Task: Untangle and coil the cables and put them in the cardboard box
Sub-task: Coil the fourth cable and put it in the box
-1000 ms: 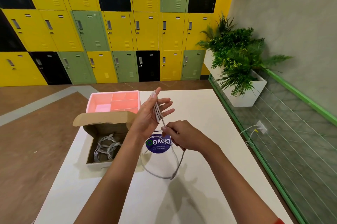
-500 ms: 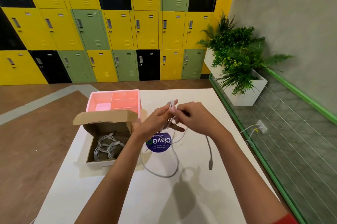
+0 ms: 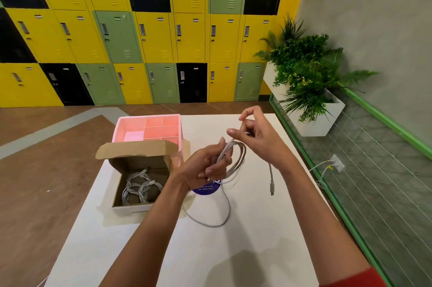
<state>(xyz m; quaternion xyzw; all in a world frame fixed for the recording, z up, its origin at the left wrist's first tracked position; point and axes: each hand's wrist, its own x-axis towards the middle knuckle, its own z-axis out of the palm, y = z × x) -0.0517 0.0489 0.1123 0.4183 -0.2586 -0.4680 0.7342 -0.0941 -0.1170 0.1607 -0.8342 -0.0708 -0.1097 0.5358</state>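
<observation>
A wall of yellow, green and black lockers (image 3: 149,36) stands behind a white table (image 3: 245,240), with a potted plant (image 3: 306,71) off to your right. Your left hand (image 3: 205,167) is raised over the table, its fingers (image 3: 222,148) closed around a few loops of a grey cable (image 3: 236,158). Your right hand (image 3: 259,137) is just beyond and right of it, thumb and fingertips pinched on a strand of the same cable where it runs off the coil. From there one end of the cable hangs down, its plug (image 3: 272,189) dangling above the table, apart from everything else. A loose length drops from your left hand and curves along the table near your left forearm. Under that hand lies a round blue sticker (image 3: 205,189), partly hidden. The cardboard box (image 3: 131,208) sits open to your left near the table's edge, with several coiled grey cables (image 3: 140,187) already in it. Directly behind the box is a pink divided tray (image 3: 149,127).
</observation>
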